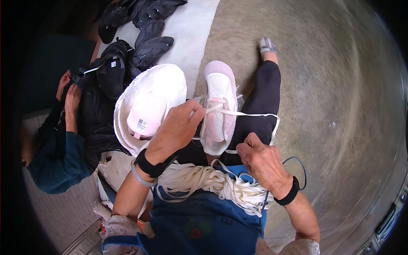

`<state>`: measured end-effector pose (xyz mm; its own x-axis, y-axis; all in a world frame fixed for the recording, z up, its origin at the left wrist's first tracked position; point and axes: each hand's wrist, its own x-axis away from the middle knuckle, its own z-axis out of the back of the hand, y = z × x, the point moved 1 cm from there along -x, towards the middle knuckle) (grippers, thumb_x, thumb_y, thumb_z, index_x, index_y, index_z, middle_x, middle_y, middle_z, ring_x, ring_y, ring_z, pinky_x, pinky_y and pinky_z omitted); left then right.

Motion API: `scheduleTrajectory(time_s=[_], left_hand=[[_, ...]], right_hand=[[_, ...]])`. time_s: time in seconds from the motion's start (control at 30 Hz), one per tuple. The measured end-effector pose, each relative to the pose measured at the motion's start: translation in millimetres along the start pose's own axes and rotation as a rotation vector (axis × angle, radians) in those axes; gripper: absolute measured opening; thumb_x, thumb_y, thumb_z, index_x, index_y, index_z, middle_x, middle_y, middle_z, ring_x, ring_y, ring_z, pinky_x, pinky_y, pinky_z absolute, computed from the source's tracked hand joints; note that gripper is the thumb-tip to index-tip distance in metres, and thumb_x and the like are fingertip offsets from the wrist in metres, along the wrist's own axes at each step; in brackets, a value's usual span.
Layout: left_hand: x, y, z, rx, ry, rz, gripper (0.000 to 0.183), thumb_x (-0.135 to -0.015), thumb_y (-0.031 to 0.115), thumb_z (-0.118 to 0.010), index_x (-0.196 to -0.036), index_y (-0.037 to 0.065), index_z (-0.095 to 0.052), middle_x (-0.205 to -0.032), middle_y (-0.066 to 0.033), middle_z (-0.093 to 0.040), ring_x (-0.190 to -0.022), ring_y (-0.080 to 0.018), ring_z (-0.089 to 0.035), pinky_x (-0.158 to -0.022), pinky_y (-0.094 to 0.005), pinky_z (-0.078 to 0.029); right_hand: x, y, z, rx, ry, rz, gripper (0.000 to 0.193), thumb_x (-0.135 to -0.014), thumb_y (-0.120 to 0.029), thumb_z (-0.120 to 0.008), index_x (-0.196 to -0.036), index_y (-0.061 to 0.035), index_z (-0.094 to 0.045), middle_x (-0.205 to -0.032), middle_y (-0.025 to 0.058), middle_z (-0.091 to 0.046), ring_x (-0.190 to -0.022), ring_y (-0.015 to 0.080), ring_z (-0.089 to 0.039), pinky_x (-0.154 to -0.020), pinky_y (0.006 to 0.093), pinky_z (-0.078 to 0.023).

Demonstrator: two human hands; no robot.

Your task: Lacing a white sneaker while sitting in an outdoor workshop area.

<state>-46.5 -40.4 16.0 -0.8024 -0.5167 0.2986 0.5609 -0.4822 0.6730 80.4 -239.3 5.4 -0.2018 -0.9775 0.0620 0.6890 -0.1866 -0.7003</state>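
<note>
Across the black-trousered lap (260,95), a pale-pink and white mesh sneaker (218,85) lies toe outward, seemingly to free the pinched left hand (176,129) and curled right hand (261,160), both closed on its flat white lace (250,114).

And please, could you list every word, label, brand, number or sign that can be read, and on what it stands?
No text can be read.
Coded label on the pale pink piece: too small.
White patch on a black item: too small.
Red-green mark on the blue apron: too blurred.
</note>
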Motion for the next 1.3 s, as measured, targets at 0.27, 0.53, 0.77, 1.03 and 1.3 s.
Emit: scheduleTrajectory(time_s=[0.27,0.53,0.77,1.03,1.3], left_hand=[[-7.9,0.6,-0.2,-0.156,0.133,-0.225,0.014,-0.092,0.011,-0.053,-0.087,-0.003,-0.054,-0.076,-0.0233,-0.058,-0.071,-0.0426,-0.057,-0.062,-0.0438,-0.045],[-9.4,-5.2,-5.7,-0.076,0.144,-0.077,0.012,-0.092,0.009,-0.052,-0.088,-0.002,-0.055,-0.078,-0.0238,-0.061,-0.077,-0.0452,-0.058,-0.063,-0.0470,-0.045],[-10.8,-6.9,-5.1,-0.146,0.153,-0.117,0.011,-0.090,0.007,-0.051,-0.086,-0.003,-0.054,-0.079,-0.0243,-0.059,-0.076,-0.0448,-0.057,-0.064,-0.0477,-0.045],[-7.9,-4.1,-7.6,-0.086,0.327,-0.192,0.017,-0.093,0.008,-0.048,-0.103,-0.002,-0.057,-0.086,-0.0189,-0.065,-0.077,-0.0424,-0.060,-0.068,-0.0432,-0.049],[34.1,5.5,12.2,0.277,0.211,0.120,0.024,-0.096,0.011,-0.044,-0.114,-0.002,-0.055,-0.083,-0.0111,-0.066,-0.062,-0.0173,-0.061,-0.056,-0.0277,-0.049]], right_hand=[[9.0,-3.6,14.5,-0.006,-0.001,-0.115,0.010,-0.079,-0.001,-0.065,-0.088,-0.0011,-0.062,-0.085,0.0134,-0.056,-0.071,0.0323,-0.062,-0.055,0.0388,-0.052],[-53.4,-1.4,4.8,-0.048,0.288,-0.101,0.024,-0.086,-0.003,-0.060,-0.109,-0.0007,-0.059,-0.100,0.0187,-0.057,-0.076,0.0390,-0.063,-0.063,0.0434,-0.052],[-58.2,21.0,13.2,0.040,0.287,0.022,0.016,-0.081,0.000,-0.064,-0.097,-0.0040,-0.064,-0.079,0.0139,-0.057,-0.070,0.0331,-0.063,-0.060,0.0390,-0.052],[-54.5,24.4,20.8,-0.179,0.336,-0.152,0.013,-0.081,0.002,-0.064,-0.094,0.0011,-0.066,-0.084,0.0148,-0.063,-0.074,0.0314,-0.061,-0.069,0.0383,-0.050],[-9.9,-13.4,5.4,-0.047,0.022,-0.030,0.013,-0.079,-0.005,-0.067,-0.091,-0.0029,-0.067,-0.081,0.0107,-0.056,-0.065,0.0246,-0.061,-0.056,0.0348,-0.051]])
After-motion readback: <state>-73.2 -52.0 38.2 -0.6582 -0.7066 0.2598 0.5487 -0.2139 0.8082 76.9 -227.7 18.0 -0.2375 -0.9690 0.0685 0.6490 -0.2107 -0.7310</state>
